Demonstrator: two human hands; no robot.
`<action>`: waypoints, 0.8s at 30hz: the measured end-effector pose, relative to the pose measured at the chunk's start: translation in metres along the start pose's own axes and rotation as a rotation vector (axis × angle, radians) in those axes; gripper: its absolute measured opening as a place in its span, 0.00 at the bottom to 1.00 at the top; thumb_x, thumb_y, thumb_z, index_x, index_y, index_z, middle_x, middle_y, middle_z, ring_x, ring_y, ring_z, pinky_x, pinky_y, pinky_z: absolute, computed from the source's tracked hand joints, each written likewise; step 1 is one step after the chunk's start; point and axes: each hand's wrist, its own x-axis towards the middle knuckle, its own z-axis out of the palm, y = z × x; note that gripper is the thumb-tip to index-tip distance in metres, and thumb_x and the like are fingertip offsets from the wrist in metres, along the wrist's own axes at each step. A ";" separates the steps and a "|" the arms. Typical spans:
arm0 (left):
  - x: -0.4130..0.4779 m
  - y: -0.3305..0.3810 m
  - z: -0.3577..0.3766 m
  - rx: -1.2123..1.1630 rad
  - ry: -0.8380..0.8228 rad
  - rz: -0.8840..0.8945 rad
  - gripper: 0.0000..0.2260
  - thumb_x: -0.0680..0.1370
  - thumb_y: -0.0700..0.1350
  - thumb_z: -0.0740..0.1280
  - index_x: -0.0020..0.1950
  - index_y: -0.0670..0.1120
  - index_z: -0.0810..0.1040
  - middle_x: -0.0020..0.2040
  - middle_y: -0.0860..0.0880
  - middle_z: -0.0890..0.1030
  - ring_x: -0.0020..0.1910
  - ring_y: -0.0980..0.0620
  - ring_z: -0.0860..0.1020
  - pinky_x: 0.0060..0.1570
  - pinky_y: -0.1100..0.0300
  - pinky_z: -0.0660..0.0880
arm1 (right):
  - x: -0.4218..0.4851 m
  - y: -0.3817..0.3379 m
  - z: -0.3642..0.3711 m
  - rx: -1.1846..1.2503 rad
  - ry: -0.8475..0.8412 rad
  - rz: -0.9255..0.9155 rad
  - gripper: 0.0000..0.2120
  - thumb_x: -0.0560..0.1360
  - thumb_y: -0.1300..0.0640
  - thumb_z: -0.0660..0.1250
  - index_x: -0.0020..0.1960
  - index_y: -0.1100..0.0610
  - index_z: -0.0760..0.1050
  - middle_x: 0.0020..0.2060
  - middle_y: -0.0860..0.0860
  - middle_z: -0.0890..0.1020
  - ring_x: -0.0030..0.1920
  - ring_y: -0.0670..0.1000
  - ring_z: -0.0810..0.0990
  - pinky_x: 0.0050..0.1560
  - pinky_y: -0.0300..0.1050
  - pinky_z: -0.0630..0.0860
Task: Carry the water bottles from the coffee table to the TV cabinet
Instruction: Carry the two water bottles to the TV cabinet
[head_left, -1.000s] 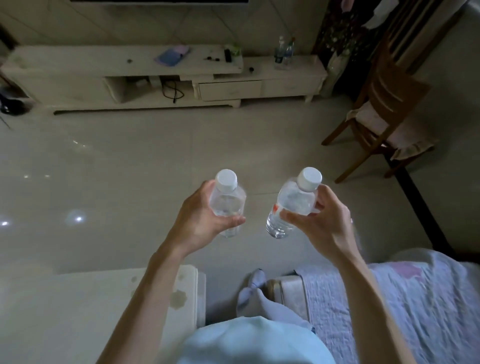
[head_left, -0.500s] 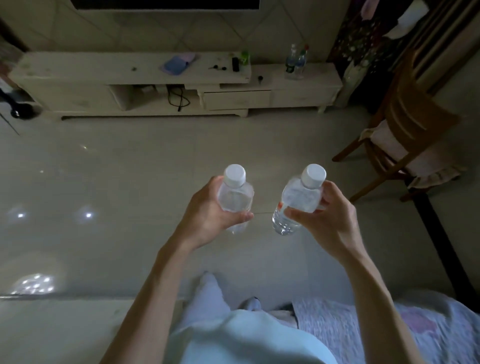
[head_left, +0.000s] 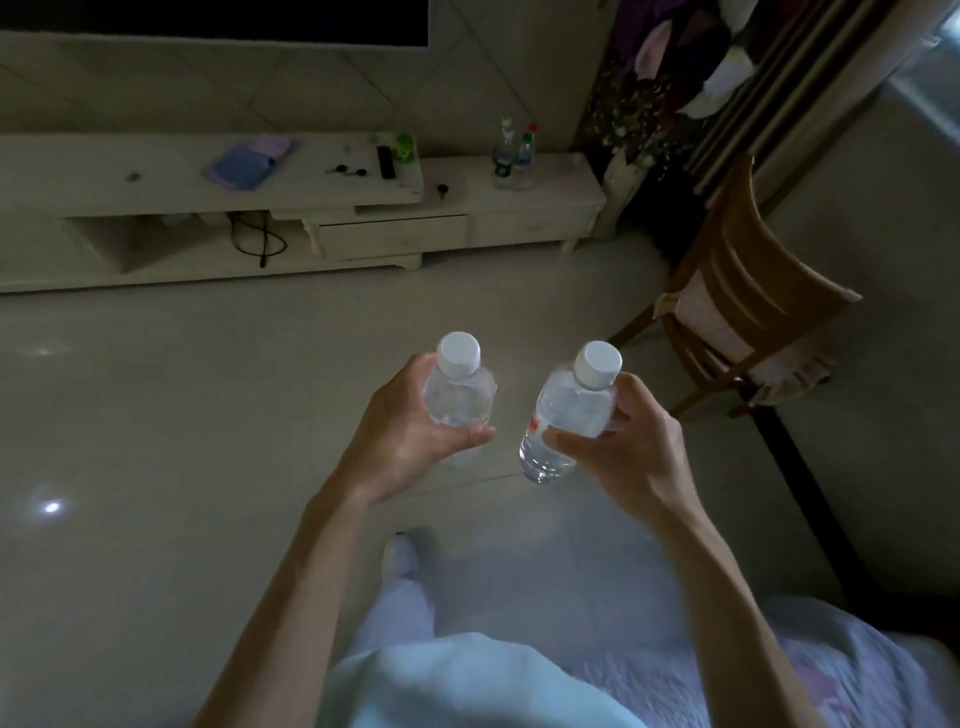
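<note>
Bottles are on the move now. Compared with a second ago, the coffee table has dropped out of the bottom of the view and the TV cabinet (head_left: 467, 176) looks bigger and closer, so the person has stepped away from the sofa and is partway across the bare floor (head_left: 182, 415). One foot (head_left: 402, 556) is out front, mid-stride I'd guess. For the task that means the pickup is over and this is the carry leg, with the set-down not yet started.

Left hand (head_left: 410, 436) has its grip wrapped around the left bottle (head_left: 457, 395), thumb across the front, fingers behind. Right hand (head_left: 623, 447) has its grip closed on the right bottle (head_left: 566, 415) around the middle, thumb in front. Both look firmly held, well apart from the cabinet and hanging over open floor, near each other but not touching.

Orientation: the left bottle stands close to upright, long axis near vertical, white cap pointing up toward the camera. The right one is tilted, cap up and leaning to the right, base swinging down toward the left. Caps are on, so the tilt shouldn't spill anything.

Two other bottles (head_left: 511, 156) already stand on the lower right section of the cabinet. There's bare worktop beside them, which looks like the likely landing spot. A wooden chair (head_left: 753, 312) sits off to the right, clear of the path.
</note>
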 end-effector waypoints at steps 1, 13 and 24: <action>0.017 0.001 -0.006 0.004 -0.024 0.007 0.31 0.63 0.53 0.80 0.62 0.54 0.71 0.53 0.58 0.77 0.50 0.59 0.75 0.41 0.78 0.67 | 0.012 -0.008 0.003 -0.003 0.014 0.000 0.30 0.58 0.47 0.80 0.57 0.41 0.72 0.49 0.41 0.81 0.47 0.41 0.82 0.50 0.48 0.82; 0.162 0.016 -0.045 0.059 -0.139 0.106 0.30 0.62 0.53 0.80 0.60 0.52 0.73 0.52 0.56 0.79 0.45 0.57 0.76 0.38 0.79 0.67 | 0.124 -0.053 0.021 0.028 0.188 -0.007 0.32 0.61 0.53 0.81 0.61 0.49 0.71 0.48 0.32 0.76 0.44 0.27 0.77 0.41 0.23 0.73; 0.281 0.054 -0.010 0.124 -0.189 0.120 0.31 0.62 0.53 0.80 0.61 0.52 0.73 0.54 0.56 0.79 0.45 0.58 0.78 0.39 0.78 0.68 | 0.241 -0.035 -0.007 0.066 0.176 0.015 0.32 0.61 0.51 0.81 0.61 0.49 0.72 0.47 0.36 0.79 0.46 0.33 0.80 0.46 0.32 0.78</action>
